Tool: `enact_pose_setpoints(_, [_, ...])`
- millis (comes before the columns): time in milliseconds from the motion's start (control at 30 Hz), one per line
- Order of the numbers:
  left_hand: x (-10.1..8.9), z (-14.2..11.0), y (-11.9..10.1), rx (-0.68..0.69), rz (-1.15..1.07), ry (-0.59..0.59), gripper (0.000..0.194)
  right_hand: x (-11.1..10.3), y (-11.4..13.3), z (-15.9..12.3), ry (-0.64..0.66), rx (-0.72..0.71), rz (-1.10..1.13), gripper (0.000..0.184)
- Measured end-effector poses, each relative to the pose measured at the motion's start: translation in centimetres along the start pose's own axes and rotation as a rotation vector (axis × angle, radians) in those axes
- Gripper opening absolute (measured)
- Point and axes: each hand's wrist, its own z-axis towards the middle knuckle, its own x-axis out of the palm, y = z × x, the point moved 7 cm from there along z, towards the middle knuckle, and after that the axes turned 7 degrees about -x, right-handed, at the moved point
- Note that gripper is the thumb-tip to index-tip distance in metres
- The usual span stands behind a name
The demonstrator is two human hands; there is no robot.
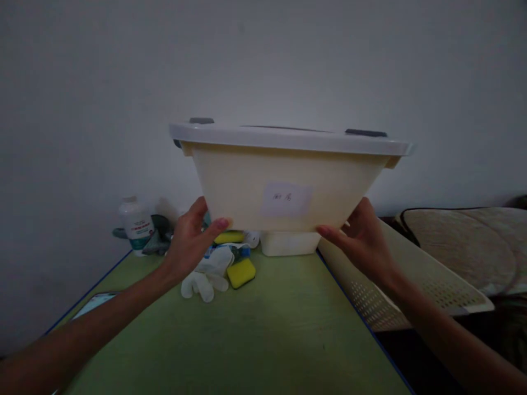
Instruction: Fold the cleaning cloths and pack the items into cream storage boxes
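A cream storage box (239, 184) with a white lid (288, 140) and grey clips is held up above the table. On its front is a white paper label (287, 199) with two handwritten characters. My left hand (191, 236) grips the lower left corner, thumb on the front face. At the lower right corner my right hand (362, 236) grips it the same way, its fingers partly hidden behind the side. Below the left side of the box lie white gloves (206, 277) and a yellow sponge (241, 273). The box's contents are hidden.
The green table (263, 329) has a white bottle (136, 225) and dark grey items (158, 236) at its back left. A smaller white container (290, 244) stands behind. To the right are a perforated cream basket (436, 274) and a patterned cushion (465, 241). A phone (96, 303) lies left.
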Motion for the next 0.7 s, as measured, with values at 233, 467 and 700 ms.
enact_pose_setpoints(233, [-1.8, -6.5, 1.8, -0.103, -0.051, -0.042, 0.043, 1.4, 0.1, -6.6, -0.018, 0.076, -0.031, 0.061])
enact_pose_setpoints(467, [-0.3, -11.5, 5.3, -0.239, -0.052, -0.006, 0.048, 1.5, -1.8, -13.9, -0.107, 0.088, -0.238, 0.060])
enact_pose_setpoints(700, [1.7, -14.0, 9.0, -0.361, -0.151, 0.062, 0.054, 2.5, -3.5, -17.1, -0.121, 0.134, -0.250, 0.055])
